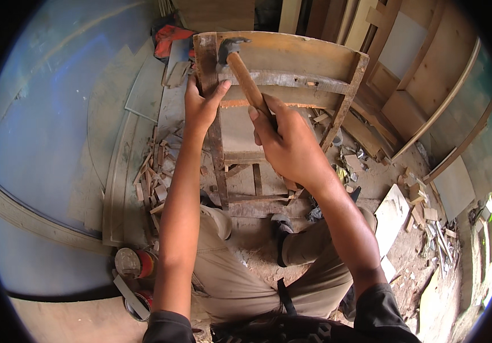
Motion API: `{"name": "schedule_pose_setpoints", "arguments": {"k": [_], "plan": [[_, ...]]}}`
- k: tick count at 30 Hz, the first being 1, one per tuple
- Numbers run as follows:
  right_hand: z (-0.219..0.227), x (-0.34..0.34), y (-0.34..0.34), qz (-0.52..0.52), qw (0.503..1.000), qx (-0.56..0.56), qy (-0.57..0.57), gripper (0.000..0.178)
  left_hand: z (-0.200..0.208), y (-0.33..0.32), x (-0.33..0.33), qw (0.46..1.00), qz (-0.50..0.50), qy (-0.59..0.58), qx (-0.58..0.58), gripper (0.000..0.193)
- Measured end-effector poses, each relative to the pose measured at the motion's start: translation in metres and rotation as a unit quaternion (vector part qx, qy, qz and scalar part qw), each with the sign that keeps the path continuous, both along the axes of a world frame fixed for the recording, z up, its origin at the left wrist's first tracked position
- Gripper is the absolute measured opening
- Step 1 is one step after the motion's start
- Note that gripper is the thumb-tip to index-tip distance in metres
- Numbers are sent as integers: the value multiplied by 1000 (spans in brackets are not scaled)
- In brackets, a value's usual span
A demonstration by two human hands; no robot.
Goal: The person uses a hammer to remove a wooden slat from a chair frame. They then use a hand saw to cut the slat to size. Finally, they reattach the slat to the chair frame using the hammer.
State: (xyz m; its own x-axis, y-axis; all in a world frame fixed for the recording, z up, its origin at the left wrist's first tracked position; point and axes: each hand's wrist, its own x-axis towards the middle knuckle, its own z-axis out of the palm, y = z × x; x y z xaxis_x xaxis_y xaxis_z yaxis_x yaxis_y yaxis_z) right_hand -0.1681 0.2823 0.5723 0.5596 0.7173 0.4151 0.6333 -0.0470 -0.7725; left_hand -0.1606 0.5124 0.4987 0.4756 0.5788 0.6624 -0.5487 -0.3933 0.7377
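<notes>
A worn wooden chair (pixel 291 51) stands in front of me, with a curved top rail and slats across its back. My left hand (pixel 201 111) is closed round the chair's left upright post, thumb on the near side. In my right hand (pixel 291 140) is a hammer (pixel 246 83), gripped by its wooden handle. The dark hammer head is slightly blurred and lies over the top of that left post, above my left hand. Whether it touches the wood I cannot tell. My right hand and forearm hide part of the seat and the lower right frame.
Wood scraps (pixel 417 200) and debris litter the floor on both sides. Two cans (pixel 127 263) stand at lower left beside a large blue panel (pixel 46 143). Boards (pixel 411 74) lean at the far right. A red-orange cloth (pixel 170 39) lies behind the chair's left post.
</notes>
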Motion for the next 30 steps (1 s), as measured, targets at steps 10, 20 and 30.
{"name": "schedule_pose_setpoints", "arguments": {"k": [10,20,30], "plan": [[-1,-4,-1,-26,999,-8,-39,25,-4,2,0,999,25,25,11,54],[5,5,-5,-26,998,-33,-41,26,-4,-9,2,999,37,-2,-20,56],[-1,15,-4,-33,992,-37,-116,27,-11,-11,4,997,72,0,-31,55]]}}
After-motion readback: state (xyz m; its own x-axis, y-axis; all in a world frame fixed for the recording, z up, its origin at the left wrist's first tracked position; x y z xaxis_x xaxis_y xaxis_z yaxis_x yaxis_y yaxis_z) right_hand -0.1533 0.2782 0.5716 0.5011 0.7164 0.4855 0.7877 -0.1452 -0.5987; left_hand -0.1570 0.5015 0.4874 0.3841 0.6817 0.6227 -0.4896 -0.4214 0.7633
